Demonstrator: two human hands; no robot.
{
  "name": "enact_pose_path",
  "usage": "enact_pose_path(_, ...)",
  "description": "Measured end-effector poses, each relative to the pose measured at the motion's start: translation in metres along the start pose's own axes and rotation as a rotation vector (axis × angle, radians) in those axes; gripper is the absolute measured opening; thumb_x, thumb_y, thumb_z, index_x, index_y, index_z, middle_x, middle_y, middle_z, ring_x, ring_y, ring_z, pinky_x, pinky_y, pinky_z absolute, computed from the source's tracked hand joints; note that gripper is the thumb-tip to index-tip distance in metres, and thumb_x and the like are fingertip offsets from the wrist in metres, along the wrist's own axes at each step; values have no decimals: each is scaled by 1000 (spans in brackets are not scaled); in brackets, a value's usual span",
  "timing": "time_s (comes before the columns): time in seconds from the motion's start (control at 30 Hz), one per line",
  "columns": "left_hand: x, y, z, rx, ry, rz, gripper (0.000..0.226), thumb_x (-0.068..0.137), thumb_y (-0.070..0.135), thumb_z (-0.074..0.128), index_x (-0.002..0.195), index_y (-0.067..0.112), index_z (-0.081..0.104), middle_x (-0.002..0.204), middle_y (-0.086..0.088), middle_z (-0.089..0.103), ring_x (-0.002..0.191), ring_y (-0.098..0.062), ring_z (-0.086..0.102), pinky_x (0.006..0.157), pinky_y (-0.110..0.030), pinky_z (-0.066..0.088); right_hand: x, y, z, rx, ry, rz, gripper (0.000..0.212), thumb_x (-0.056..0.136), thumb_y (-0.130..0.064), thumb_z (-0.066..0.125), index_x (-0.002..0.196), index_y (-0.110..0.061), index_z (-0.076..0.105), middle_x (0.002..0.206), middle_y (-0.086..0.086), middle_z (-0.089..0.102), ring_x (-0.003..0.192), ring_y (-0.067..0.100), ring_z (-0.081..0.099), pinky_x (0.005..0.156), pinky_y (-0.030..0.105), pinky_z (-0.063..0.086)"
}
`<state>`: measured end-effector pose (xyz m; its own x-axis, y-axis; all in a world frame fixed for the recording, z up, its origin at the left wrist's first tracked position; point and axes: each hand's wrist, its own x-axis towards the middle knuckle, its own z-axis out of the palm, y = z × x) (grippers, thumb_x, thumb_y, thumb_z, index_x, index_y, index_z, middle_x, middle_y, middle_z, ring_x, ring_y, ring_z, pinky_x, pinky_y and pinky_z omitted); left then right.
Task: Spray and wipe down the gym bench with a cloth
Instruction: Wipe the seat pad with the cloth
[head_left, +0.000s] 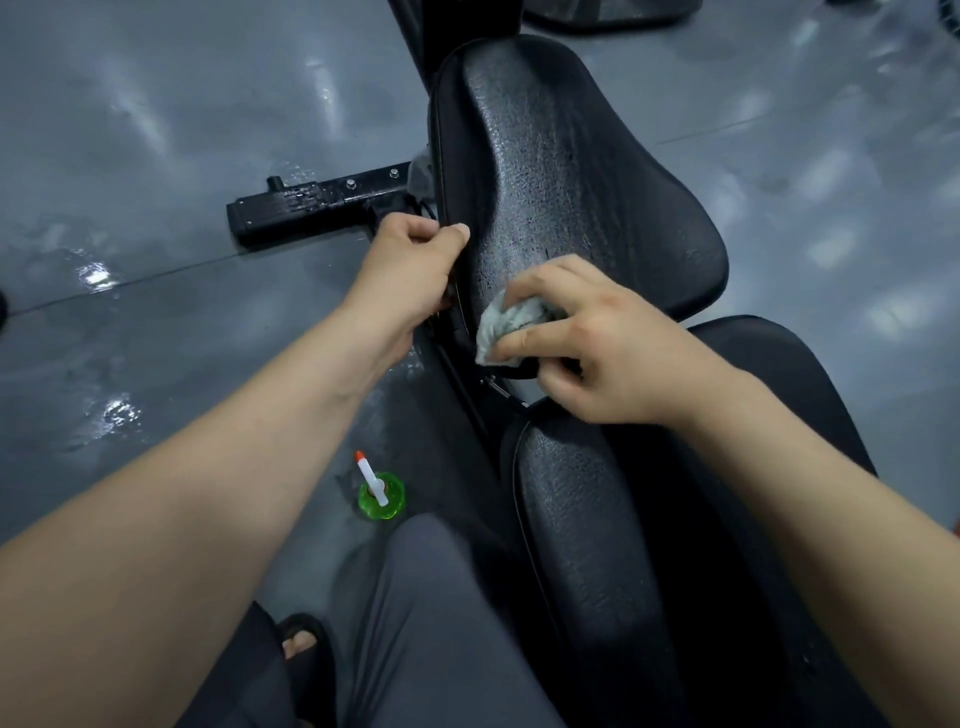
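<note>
The black gym bench runs up the middle of the view, with a wide seat pad (576, 171) ahead and a longer back pad (587, 535) nearer to me. The seat pad glistens with fine droplets. My left hand (410, 270) grips the seat pad's left edge, thumb on top. My right hand (597, 343) holds a crumpled pale grey cloth (506, 325) against the near end of the seat pad, by the gap between the two pads. A green spray bottle (381, 491) with a white nozzle and orange tip stands on the floor left of the bench.
The grey floor (156, 130) is glossy with wet patches. A black frame foot (317, 200) of the bench juts out to the left. My leg in grey trousers (426, 613) and a sandalled foot (301, 644) are close to the bench's left side.
</note>
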<state>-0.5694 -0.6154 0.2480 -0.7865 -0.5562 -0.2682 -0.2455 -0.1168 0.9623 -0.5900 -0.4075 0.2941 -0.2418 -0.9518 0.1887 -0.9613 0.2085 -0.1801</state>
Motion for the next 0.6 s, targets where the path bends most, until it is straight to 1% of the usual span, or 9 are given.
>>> enact_pose_path(0.1, -3, 0, 4, 28, 47, 76, 33, 88, 42, 69, 112, 28, 53, 101, 0, 62, 76, -11, 56, 71, -32, 49, -18, 11, -8, 39, 52, 40, 29, 86, -13, 64, 109, -21, 80, 121, 9, 62, 109, 31, 57, 95, 44, 47)
enact_pose_path(0.17, -5, -1, 6, 116, 91, 196, 32, 85, 38, 66, 113, 36, 51, 117, -8, 59, 89, -12, 57, 86, -34, 52, -18, 9, -7, 33, 80, 45, 23, 90, -16, 67, 107, -21, 80, 118, 9, 64, 108, 31, 58, 93, 44, 48)
enact_pose_path(0.2, -7, 0, 7, 166, 105, 257, 30, 88, 32, 64, 116, 37, 53, 121, -8, 54, 92, -8, 55, 96, -31, 50, -15, 6, -5, 20, 77, 28, 22, 91, -17, 66, 107, -22, 80, 117, 8, 64, 108, 30, 58, 92, 44, 48)
enact_pose_path(0.27, -11, 0, 10, 245, 125, 335, 30, 95, 18, 57, 121, 31, 60, 122, -4, 45, 93, -3, 51, 104, -22, 42, -10, 1, -3, 0, 47, -22, 22, 93, -16, 65, 109, -24, 79, 119, 7, 63, 110, 29, 57, 93, 42, 49)
enact_pose_path(0.3, -13, 0, 13, 265, 133, 344, 30, 96, 16, 54, 123, 29, 62, 121, -2, 43, 95, -4, 51, 106, -22, 40, -12, 2, -4, 0, 29, -33, 23, 93, -16, 65, 110, -25, 79, 120, 6, 63, 111, 28, 57, 94, 41, 49)
enact_pose_path(0.37, -14, -1, 18, 259, 149, 332, 30, 96, 19, 52, 122, 30, 64, 119, 2, 41, 102, -7, 53, 110, -27, 39, -23, 11, -9, 4, 12, -16, 23, 94, -16, 65, 110, -27, 78, 123, 5, 62, 112, 27, 57, 93, 42, 49)
enact_pose_path(0.43, -14, -2, 22, 259, 155, 328, 27, 92, 34, 53, 118, 36, 62, 119, 4, 40, 108, -11, 55, 113, -34, 38, -37, 24, -15, -6, 44, 52, 22, 95, -18, 65, 110, -26, 79, 122, 7, 63, 111, 29, 58, 93, 44, 48)
enact_pose_path(0.5, -14, -5, 25, 267, 155, 338, 31, 91, 46, 56, 119, 36, 60, 121, 3, 39, 114, -16, 55, 114, -36, 38, -44, 27, -17, -15, 85, 99, 20, 97, -20, 64, 109, -23, 79, 120, 8, 63, 108, 31, 59, 92, 45, 48)
enact_pose_path(0.6, -17, -11, 28, 272, 177, 377, 37, 93, 46, 61, 127, 30, 59, 126, -1, 39, 120, -20, 51, 114, -35, 37, -38, 12, -11, -1, 68, 36, 20, 98, -16, 61, 107, -21, 78, 119, 6, 64, 108, 30, 59, 93, 43, 49)
